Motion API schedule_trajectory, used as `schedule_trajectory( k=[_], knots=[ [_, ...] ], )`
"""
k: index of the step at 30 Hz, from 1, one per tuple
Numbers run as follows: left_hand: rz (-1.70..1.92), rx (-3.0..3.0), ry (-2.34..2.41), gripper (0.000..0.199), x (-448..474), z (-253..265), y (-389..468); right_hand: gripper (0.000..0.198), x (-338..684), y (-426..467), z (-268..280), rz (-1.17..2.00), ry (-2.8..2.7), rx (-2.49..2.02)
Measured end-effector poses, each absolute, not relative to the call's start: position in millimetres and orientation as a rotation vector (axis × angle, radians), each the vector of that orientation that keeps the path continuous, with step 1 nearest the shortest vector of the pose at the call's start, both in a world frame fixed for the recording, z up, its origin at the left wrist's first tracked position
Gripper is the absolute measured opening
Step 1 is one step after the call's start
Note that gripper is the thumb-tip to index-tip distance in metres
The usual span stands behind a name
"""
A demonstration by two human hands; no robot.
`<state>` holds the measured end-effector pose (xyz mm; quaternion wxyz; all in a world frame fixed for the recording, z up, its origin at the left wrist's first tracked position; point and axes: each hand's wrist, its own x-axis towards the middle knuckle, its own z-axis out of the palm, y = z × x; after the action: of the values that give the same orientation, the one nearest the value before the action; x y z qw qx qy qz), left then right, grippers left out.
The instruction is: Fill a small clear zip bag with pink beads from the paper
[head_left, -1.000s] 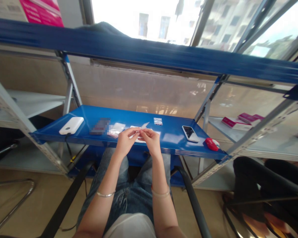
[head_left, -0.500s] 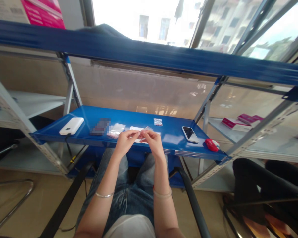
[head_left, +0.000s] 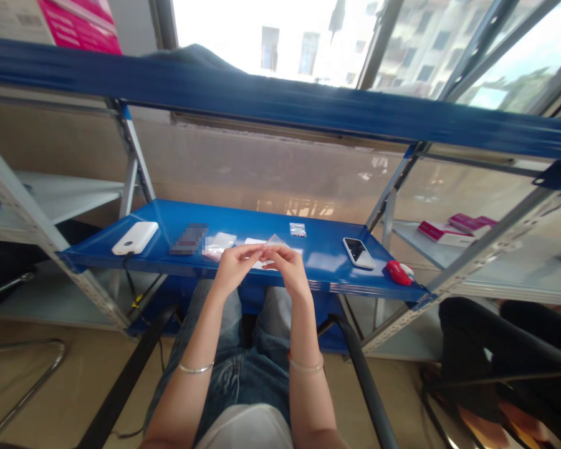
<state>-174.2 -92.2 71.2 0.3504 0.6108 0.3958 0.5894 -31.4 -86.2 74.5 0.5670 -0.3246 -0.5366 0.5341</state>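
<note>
Hands together at the front edge of the blue shelf — we have our left hand and right hand meeting fingertip to fingertip, both pinched narrow on a small clear plastic bag. The bag pokes up between the two hands, one corner rising above the right hand's fingers, held just over the shelf rather than lying on it. Whether anything sits inside the bag we cannot tell; it is too small and too see-through.

Under the hands, on the shelf, lies a white slip of paper, partly hidden by our fingers. Just to the left of it sit more flat clear packets, and further left a white power bank with a cable dropping off the shelf edge. Behind the hands, well apart from them, another tiny clear bag lies flat. Off to the right — a phone, screen up, and beyond it a red and white object near the shelf's right corner.

On the neighbouring grey shelf to the right rest pink boxes. Bracelets show on both our wrists.
</note>
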Motion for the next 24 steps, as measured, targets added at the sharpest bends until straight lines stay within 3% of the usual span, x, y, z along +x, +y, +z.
schedule_trajectory(
  k=[10,24],
  knots=[
    [1.482,1.624,1.031,0.025,-171.7,77.1,-98.0,0.033,-35.3,-89.5,79.0,1.289,-1.222,-0.775],
    [1.425,1.627,1.029,0.026,-170.5,79.4,-98.5,0.028,-27.9,-86.0,75.9,1.247,-1.244,-0.762]
  ],
)
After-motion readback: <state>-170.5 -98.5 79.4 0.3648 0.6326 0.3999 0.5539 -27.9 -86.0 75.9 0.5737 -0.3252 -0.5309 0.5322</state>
